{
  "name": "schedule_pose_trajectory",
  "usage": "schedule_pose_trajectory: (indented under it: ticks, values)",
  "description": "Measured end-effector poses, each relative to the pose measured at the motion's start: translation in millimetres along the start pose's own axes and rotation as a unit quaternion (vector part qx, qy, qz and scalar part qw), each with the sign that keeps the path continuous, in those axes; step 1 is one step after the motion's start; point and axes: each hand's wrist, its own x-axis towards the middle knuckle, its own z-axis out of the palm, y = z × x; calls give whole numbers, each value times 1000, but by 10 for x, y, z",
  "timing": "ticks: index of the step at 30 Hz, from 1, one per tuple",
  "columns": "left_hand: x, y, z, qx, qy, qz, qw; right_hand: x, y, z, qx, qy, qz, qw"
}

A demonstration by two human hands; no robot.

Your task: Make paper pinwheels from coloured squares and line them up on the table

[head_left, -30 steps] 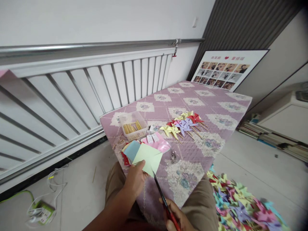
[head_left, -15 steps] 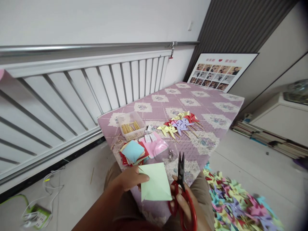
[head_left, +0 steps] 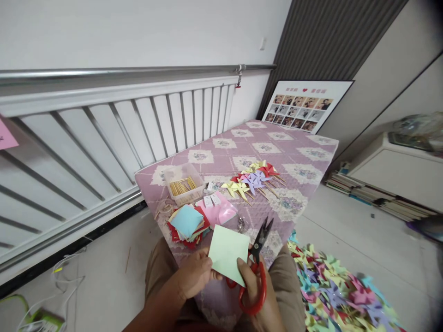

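A pale green square of paper (head_left: 228,252) is held over my lap, tilted, with one corner pointing down. My left hand (head_left: 195,274) is closed on its left edge, the thumb close to the border. On the other side, my right hand (head_left: 254,286) grips red-handled scissors (head_left: 258,258) and rests its thumb on the paper's right edge. The black blades point up and away, slightly apart, with nothing between them. Left of the paper lies a stack of coloured paper squares (head_left: 188,221), light blue on top. Small metal pieces (head_left: 241,224) sit just beyond the paper.
On the flowered tablecloth (head_left: 266,147) are a clear box of thin sticks (head_left: 183,184), a pink plastic bag (head_left: 219,210) and several finished pinwheels (head_left: 254,180). A large pile of pinwheels (head_left: 335,286) covers the floor at right. A white radiator (head_left: 138,133) runs along the table's left.
The green paper has turned and shifted, and my right thumb now touches it. The scissors have tilted to the right. My left hand has moved lower along the paper, and the whole view has shifted slightly.
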Motion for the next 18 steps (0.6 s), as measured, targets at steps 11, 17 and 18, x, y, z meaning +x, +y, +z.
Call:
schedule_pose_trajectory:
  ticks: [11,17,18]
  values:
    - [115,-422,216,-96,131,59,985,51,117,14,-41,21,-51,998]
    - [176,-238,282,-89,152,56,983,17,119,-87,-133,12,-56,989]
    - [182,-203,272,-87,163,58,981,3,114,-105,-135,3,-54,989]
